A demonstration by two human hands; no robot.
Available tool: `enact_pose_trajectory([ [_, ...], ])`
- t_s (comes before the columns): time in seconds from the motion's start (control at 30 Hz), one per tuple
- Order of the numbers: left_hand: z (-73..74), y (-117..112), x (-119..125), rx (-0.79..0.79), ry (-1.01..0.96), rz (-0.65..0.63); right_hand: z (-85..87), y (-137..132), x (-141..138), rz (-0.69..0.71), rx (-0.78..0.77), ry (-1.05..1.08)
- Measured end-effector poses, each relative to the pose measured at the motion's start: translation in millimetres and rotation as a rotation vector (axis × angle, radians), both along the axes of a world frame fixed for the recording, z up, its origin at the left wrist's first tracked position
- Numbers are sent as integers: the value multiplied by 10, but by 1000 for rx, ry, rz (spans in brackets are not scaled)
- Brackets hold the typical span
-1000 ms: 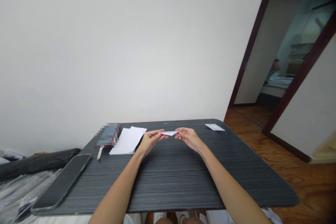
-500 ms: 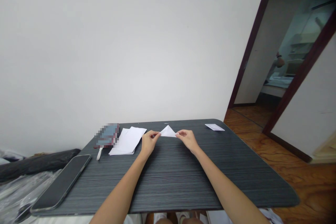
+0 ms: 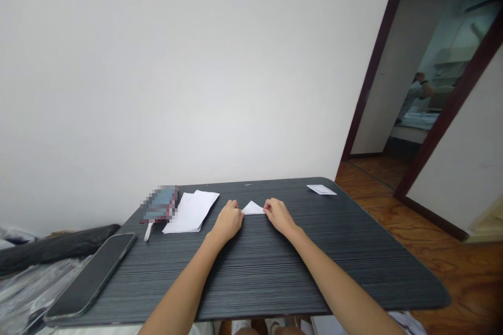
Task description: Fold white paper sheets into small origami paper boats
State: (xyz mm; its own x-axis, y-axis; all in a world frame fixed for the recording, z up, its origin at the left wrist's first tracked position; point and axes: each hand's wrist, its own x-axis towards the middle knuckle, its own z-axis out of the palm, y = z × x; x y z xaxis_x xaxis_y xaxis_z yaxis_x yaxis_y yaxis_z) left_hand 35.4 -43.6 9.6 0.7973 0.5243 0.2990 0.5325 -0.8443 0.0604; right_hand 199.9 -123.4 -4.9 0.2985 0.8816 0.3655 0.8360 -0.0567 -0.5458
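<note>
Folded paper flat on table, far centre; left hand and right hand pinching its two ends, fingers curled closed. Best pressed firmly along the crease, corners kept aligned. Sheets, phone, far slip well apart; nothing obstructing.

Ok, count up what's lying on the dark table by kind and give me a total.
Folded paper triangle, pinched between left hand and right hand: 1
Stack of white sheets: 1
Small white paper at far right corner: 1
Phone: 1
Blurred booklet: 1
Total: 5
</note>
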Motion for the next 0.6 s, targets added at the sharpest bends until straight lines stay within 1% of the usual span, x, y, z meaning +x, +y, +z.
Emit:
enact_pose_trajectory([
  [0.13, 31, -56, -7, 57, 123, 14, 83, -99, -57, 62, -124, -181],
  [0.23, 62, -58, -23, 26, 171, 0, 177, -180, -127, 107, -243, -334],
  [0.33, 79, -70, -16, 10, 158, -6, 253, -220, -190, 91, -329, -409],
  [0.4, 64, -88, 12, 26, 94, 17, 277, -228, -202, 82, -329, -420],
  [0.47, 33, -96, 49, 29, -13, 42, 278, -237, -188, 89, -282, -422],
  [0.6, -12, -45, 101, -78, -113, -46, 240, -262, -145, 191, -155, -414],
])
